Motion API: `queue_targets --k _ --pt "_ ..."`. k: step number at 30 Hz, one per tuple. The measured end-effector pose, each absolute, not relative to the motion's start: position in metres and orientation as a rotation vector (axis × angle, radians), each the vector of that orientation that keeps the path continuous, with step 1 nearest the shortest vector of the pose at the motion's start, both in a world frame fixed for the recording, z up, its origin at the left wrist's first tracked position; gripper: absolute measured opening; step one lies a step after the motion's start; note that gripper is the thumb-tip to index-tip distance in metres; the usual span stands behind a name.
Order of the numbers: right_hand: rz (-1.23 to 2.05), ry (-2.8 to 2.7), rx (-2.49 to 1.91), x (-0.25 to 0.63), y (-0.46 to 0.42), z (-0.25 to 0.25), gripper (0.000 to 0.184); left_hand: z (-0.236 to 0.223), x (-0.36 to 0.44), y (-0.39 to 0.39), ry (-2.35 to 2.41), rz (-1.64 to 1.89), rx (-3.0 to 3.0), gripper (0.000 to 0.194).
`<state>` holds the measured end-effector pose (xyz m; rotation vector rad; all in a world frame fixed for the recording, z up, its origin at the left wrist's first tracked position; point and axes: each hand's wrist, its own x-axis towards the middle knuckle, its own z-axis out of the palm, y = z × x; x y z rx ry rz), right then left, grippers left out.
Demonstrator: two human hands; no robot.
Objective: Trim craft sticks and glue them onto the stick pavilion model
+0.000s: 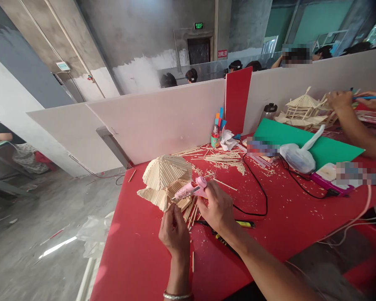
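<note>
In my right hand [217,205] is a pink hot glue gun [188,189], its nozzle pointing left. My left hand [174,230] has its fingertips pinched together just below the nozzle; whatever small piece they hold is too small to make out. Right behind both hands stands a model pavilion [166,173] built from pale wooden sticks, with a tiered, sloping roof. The gun and my fingers partly cover its lower part. Loose sticks [192,212] lie beside the model, near my right hand.
A yellow-and-black utility knife [245,224] lies by my right forearm. Black cable [266,196] crosses the red table [138,259]. Farther back are a stick pile [222,158], a plastic bag [297,158] and a green board [303,140]. At right, another person's hands [341,100] work near a second stick model [303,108].
</note>
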<state>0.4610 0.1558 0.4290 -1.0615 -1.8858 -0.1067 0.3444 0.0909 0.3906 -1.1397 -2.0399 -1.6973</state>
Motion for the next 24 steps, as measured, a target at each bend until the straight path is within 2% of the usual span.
queue_targets --k 8,17,20,24 --pt "-0.101 -1.882 -1.053 0.461 0.157 0.426 0.014 0.392 0.345 0.092 -2.023 -1.741 -1.134 0.021" --pt "0.069 -1.823 -1.087 0.461 0.16 0.416 0.026 0.4 0.347 0.089 -2.224 -1.995 -1.018 0.029" --pt "0.2 -1.719 -1.067 0.459 0.162 0.416 0.027 0.404 0.349 0.088 -2.276 -1.996 -0.997 0.032" --pt "0.603 -1.593 -1.052 0.456 0.165 0.416 0.028 0.41 0.353 0.088 -2.286 -2.024 -0.963 0.034"
